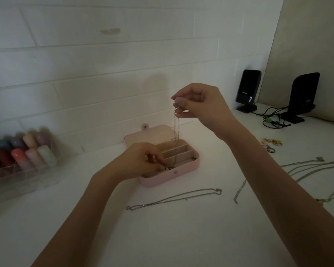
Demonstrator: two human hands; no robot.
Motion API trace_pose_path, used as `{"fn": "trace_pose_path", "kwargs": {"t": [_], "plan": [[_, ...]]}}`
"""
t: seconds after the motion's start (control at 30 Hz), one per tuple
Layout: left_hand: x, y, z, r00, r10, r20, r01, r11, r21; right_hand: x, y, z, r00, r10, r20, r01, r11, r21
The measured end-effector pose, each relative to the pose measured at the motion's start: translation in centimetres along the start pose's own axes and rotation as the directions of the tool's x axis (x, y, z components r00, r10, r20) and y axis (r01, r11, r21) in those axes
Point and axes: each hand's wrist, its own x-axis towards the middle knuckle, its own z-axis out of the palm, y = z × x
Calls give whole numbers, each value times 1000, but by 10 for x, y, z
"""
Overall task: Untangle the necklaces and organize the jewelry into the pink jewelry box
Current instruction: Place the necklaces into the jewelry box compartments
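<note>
One pink jewelry box (181,171), lid open and leaning back at its 11 o'clock, on the white table (181,237). Three narrow slots visible inside at the box's right end.

One thin chain (176,135) in play: right hand (199,105) pinches its top end between thumb and fingertips, high above the box. Chain hangs straight down from that grip at 6 o'clock into the box. Left hand (141,160) is low over the box's left half, fingertips closed on the chain's bottom end at the box's front edge.

Loose on the table: one doubled silver necklace (174,198) at 6 o'clock of the box, one short chain (239,191) at 4 o'clock, a bunch of long chains (312,168) at 3 o'clock, count unclear. Small cluster of rings (271,144) at 2 o'clock, too blurred to count.

Two black speakers (249,89) far right. One clear organizer (21,178) of coloured items at 9 o'clock.
</note>
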Motion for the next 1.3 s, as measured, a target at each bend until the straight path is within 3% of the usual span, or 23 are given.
{"fn": "trace_pose_path", "kwargs": {"t": [0.27, 0.57, 0.67, 0.83, 0.97, 1.1, 1.3], "plan": [[6, 1, 14, 998, 69, -9, -69, 997, -21, 0, 1, -1, 1000, -9, 7, 9, 1000, 8], [11, 4, 20, 966, -18, -257, 3, 998, -60, 2, 0, -2, 999, -14, 35, 13, 1000, 17], [12, 5, 19, 937, -87, -337, 11, 976, -220, 1, -1, -1, 996, -12, 88, 10, 1000, 20], [12, 14, 23, 971, -92, -221, -10, 907, -421, -1, -3, 2, 984, -1, 180, 3, 1000, -11], [11, 16, 24, 975, -95, -202, -15, 875, -483, 0, 0, -8, 952, 116, 282, -45, 968, -248], [11, 11, 22, 955, -147, -256, 38, 921, -387, 1, 16, -30, 899, 329, 288, -78, 768, -635], [10, 10, 31, 952, -82, -293, 23, 979, -201, -1, 43, -35, 828, 515, 220, -211, 650, -730]]}}
